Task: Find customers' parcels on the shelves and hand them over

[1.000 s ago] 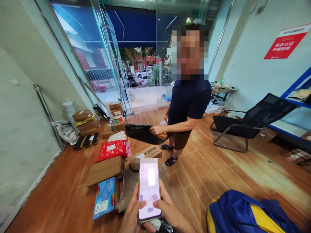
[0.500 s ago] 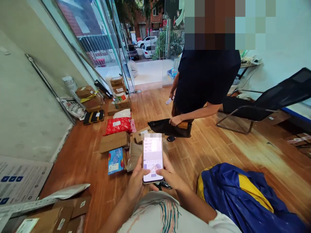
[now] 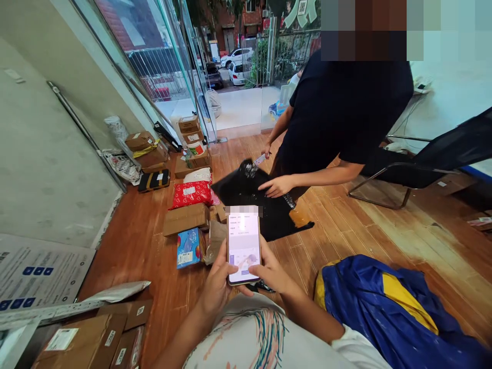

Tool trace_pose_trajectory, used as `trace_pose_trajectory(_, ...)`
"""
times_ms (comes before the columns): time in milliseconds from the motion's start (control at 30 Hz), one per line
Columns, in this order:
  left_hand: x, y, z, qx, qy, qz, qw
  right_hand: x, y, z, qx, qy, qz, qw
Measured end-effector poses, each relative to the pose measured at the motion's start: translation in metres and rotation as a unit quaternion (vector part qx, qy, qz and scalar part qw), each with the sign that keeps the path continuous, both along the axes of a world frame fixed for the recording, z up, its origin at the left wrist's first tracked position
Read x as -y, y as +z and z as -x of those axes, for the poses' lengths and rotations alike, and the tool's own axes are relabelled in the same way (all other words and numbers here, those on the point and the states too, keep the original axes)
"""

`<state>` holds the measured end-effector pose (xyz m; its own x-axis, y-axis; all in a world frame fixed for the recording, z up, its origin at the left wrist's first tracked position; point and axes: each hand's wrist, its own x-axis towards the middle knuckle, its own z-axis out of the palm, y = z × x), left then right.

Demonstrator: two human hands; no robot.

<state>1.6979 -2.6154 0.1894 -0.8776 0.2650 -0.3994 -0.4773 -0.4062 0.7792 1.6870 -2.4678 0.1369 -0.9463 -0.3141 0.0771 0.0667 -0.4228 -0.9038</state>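
Phone (image 3: 243, 245), clasped in a two-handed grip; left hand (image 3: 217, 279) and right hand (image 3: 272, 271) equally near, thumbs (image 3: 232, 268) over lower screen. Long axis forward from the grip. Beyond: black bag (image 3: 240, 189), at another person's hand (image 3: 282, 185). Hidden: phone's back, most fingers. Top edge pixelated; screen text illegible.

Left grip (image 3: 220, 275) and right grip (image 3: 271, 271) curled, 2 thumbs (image 3: 231, 268) pointing inward.

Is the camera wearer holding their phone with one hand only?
No, the left hand and the right hand hold the phone between them, one at each side.
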Motion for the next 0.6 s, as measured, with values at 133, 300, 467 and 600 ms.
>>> trace_pose_trajectory(133, 0.0003, 0.0016, 0.0009, -0.006, -0.01, -0.011, 1.0, 0.0023, -0.0009, 0.0, -0.013, -0.004, -0.001, 1.0)
trace_pose_trajectory(300, 0.0011, 0.0035, 0.0013, 0.006, 0.004, -0.01, 1.0, 0.0037, -0.0032, 0.0005, -0.005, -0.003, 0.019, 1.0)
trace_pose_trajectory(467, 0.0039, -0.0003, 0.001, 0.003, -0.001, -0.018, 1.0, 0.0074, -0.0014, 0.0002, -0.007, -0.016, 0.006, 1.0)
trace_pose_trajectory(600, 0.0081, -0.0053, 0.0026, -0.006, -0.003, -0.039, 0.999, 0.0103, 0.0016, 0.0004, -0.007, -0.015, 0.016, 1.0)
